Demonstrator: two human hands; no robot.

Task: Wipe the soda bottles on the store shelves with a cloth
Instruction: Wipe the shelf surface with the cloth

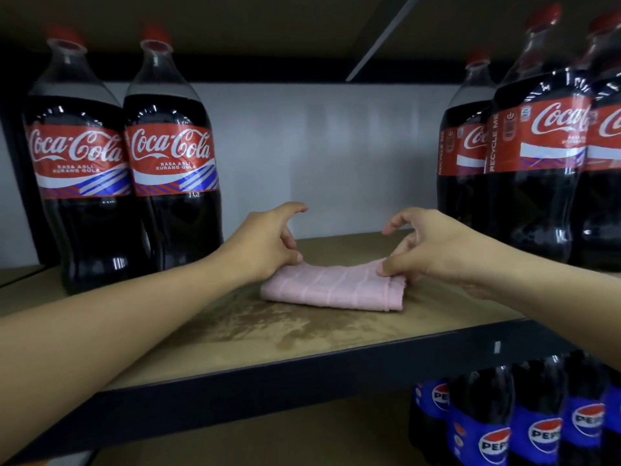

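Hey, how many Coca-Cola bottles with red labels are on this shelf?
5 visible: two side by side at left, three clustered at right, one behind, one in front, one cut off by the frame edge. More may be hidden.

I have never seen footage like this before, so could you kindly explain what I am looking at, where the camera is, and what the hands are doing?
There is no machine here: a person wears a wide-angle camera on the head, looking forward and down at two bare hands. They reach onto a brown store shelf with a dusty patch. On it lies a folded pink cloth. The left hand holds its left end and the right hand pinches its right corner, so each has a grip on it. Large dark Coca-Cola bottles with red labels stand to the left and right. Pepsi bottles with blue labels stand on the shelf below.
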